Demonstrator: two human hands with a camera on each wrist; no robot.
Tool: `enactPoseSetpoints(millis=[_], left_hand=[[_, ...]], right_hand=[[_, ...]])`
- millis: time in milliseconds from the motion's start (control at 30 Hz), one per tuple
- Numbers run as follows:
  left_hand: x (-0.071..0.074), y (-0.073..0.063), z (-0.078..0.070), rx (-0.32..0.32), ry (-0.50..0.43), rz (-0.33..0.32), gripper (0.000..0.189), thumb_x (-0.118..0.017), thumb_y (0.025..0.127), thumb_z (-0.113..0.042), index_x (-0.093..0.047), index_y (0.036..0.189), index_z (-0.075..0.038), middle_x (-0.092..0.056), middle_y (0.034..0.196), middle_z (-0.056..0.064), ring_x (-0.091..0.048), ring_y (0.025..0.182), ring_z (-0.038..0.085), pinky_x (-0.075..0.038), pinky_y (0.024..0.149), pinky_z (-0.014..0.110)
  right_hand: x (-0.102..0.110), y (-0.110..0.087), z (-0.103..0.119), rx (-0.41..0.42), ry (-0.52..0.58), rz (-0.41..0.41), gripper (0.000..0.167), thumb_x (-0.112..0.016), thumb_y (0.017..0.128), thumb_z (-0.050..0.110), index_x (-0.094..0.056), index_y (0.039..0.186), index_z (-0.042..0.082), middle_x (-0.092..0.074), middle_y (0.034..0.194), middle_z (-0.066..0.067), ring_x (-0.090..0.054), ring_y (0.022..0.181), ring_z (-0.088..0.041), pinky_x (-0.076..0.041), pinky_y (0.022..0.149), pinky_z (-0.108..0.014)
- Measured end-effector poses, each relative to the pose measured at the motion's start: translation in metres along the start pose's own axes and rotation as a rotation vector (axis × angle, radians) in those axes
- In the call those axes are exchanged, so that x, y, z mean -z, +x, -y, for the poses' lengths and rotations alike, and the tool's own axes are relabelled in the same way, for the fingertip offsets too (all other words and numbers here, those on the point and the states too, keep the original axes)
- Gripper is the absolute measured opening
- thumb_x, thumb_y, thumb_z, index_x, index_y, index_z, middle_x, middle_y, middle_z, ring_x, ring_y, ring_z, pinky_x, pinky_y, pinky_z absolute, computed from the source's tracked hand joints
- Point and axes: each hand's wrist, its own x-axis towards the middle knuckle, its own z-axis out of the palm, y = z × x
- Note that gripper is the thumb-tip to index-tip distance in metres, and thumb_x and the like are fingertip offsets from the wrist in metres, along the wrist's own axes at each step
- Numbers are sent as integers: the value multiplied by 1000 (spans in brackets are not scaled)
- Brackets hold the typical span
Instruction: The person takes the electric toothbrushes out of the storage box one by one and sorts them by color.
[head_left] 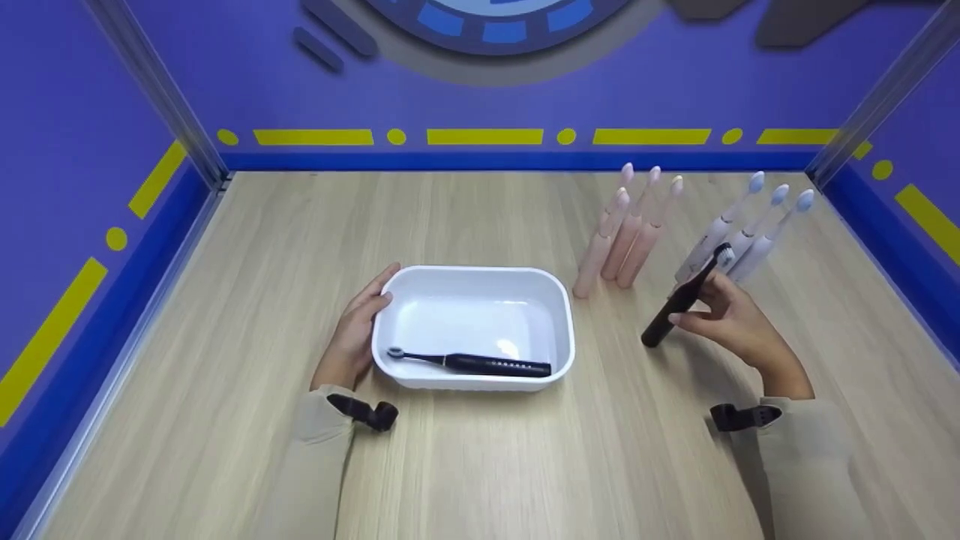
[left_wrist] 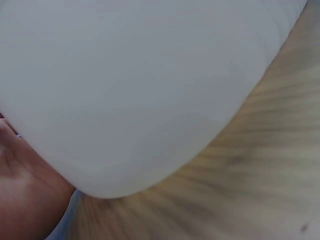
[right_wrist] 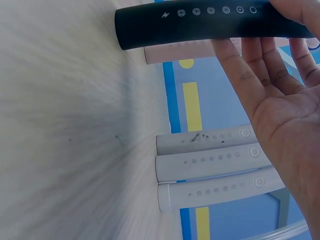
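A white plastic tub [head_left: 480, 268] sits on the wooden table, and my left hand [head_left: 358, 330] grips its left end with the thumb at the rim. One black electric toothbrush [head_left: 499, 365] lies inside along the near wall, its head to the left. The tub's outer side [left_wrist: 125, 100] fills most of the left wrist view. Off to the right, my right hand [head_left: 739, 322] pinches another black electric toothbrush [head_left: 679, 304] between thumb and fingers. This brush leans with its bristles up; its handle [right_wrist: 200, 25] shows a row of small round marks in the right wrist view.
Several pink electric toothbrushes [head_left: 628, 251] stand upright right of the tub. Beyond the right hand stand three white ones [head_left: 709, 244] with pale blue heads, partly covered by the hand and held brush. Blue-purple panels [head_left: 480, 105] enclose the table's back and sides.
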Motion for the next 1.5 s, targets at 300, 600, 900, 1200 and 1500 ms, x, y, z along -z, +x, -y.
enactPoseSetpoints(millis=[300,600,900,1200,1500], left_hand=[[-1,-1,-1,-3,14,-7,51,-34,100,-7,-31,150,-7,-23,160,3,-20,147,19,-18,121,32],[-1,-1,-2,-4,10,-2,50,-33,100,-6,-31,150,-6,-23,160,4,-20,147,19,-17,121,32],[-2,-1,-1,-12,5,-1,50,-32,100,-5,-31,150,-5,-23,160,4,-21,147,19,-16,121,33],[0,-1,-1,-7,29,1,50,-33,101,-7,-30,151,-7,-22,161,3,-20,148,18,-16,121,32],[0,-1,-1,4,37,-2,50,-34,101,-8,-30,151,-9,-21,161,2,-18,148,17,-16,121,32]], right_hand=[[0,-1,0,-35,-55,19,44,-70,82,-5,-47,119,-10,-63,109,1,-62,105,-3,-49,87,-13],[4,-5,5,-58,-51,15,50,-68,83,-4,-50,130,-4,-63,118,4,-62,108,-4,-52,86,-17],[16,-8,10,14,-39,41,48,-65,87,-4,-50,133,-4,-62,122,3,-60,110,-6,-49,93,-14],[25,-20,12,-6,-95,-6,37,-65,86,-5,-54,121,-8,-64,108,2,-64,98,-7,-52,86,-14],[27,-35,12,-69,-198,16,27,-67,87,2,-60,111,-7,-68,101,9,-65,93,-1,-53,80,-13]])
